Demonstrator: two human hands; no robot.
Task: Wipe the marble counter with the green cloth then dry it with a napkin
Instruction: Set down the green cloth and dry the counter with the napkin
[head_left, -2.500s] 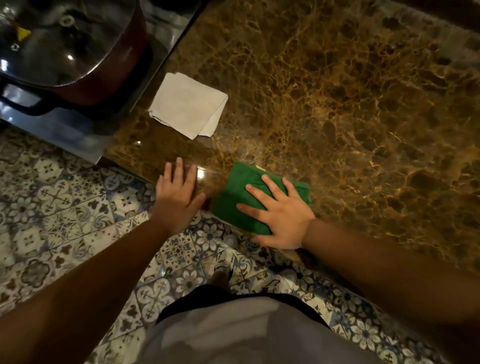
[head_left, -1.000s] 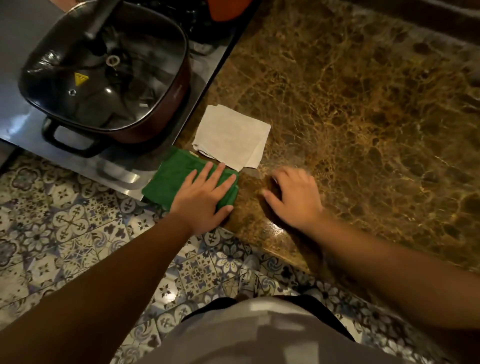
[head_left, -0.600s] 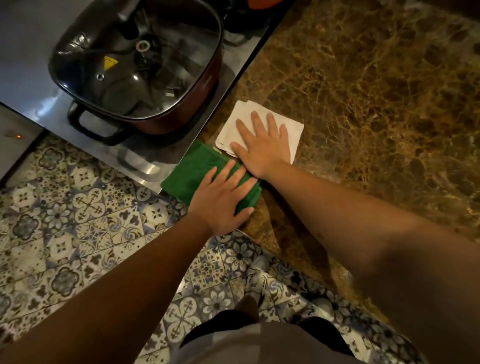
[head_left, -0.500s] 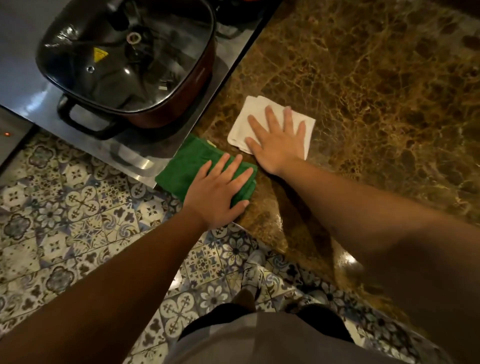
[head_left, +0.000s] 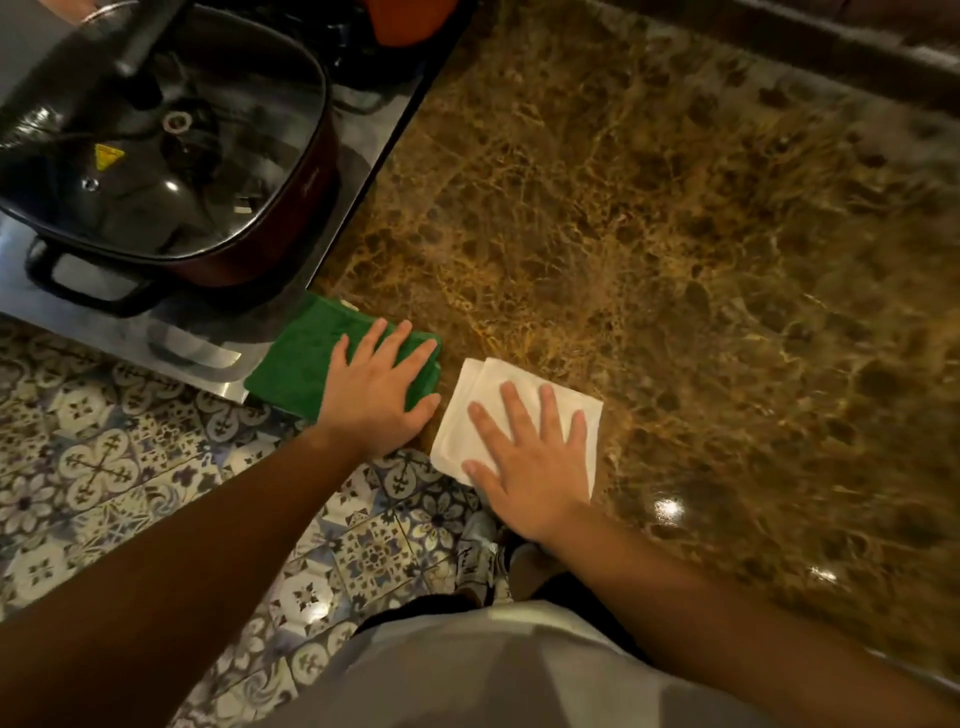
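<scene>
The right hand (head_left: 530, 462) lies flat on the napkin (head_left: 519, 410), unwiped marble counter (head_left: 675, 249) toward one o'clock; the left hand (head_left: 376, 387) flat, pins the green cloth (head_left: 306, 358).

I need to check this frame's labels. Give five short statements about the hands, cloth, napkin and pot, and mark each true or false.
1. The left hand lies flat on the green cloth. True.
2. The right hand presses the napkin with spread fingers. True.
3. The napkin lies on top of the green cloth. False: it lies beside the cloth, on the marble counter.
4. The pot has no lid. False: a glass lid covers it.
5. The green cloth is crumpled into a ball. False: it lies folded flat.
</scene>
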